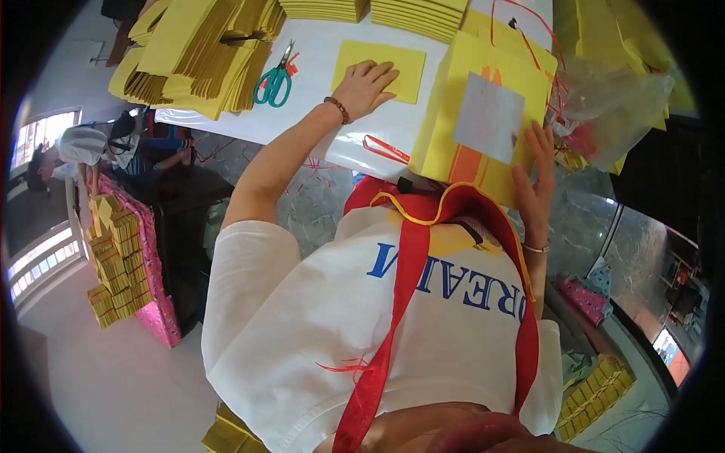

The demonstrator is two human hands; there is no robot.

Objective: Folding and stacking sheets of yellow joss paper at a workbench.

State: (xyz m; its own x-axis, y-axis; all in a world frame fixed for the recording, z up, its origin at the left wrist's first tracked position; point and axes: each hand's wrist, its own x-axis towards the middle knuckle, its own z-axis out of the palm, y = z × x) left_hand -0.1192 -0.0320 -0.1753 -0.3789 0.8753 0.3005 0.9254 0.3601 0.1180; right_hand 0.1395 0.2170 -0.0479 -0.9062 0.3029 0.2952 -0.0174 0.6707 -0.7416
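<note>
My left hand point(365, 89) lies palm down, fingers stretched, on a flat yellow paper piece point(408, 72) on the white-covered table point(310, 38). A beaded bracelet circles that wrist. To the right stands a thick block of yellow paper point(434, 140), with a silvery grey square point(489, 117) and orange markings on its top. My right hand point(535, 181) rests along the block's right side, its fingers extended and not wrapped around anything. Scissors with teal handles point(273, 84) lie left of my left hand, beside a scrap of red string.
Folded yellow paper stacks point(189, 53) crowd the table's far left. A clear plastic bag point(615, 113) sits at the right. Red string point(387, 149) lies at the near edge. At far left, a person point(113, 143) sits near bundled yellow paper point(117, 260) on a pink-covered surface.
</note>
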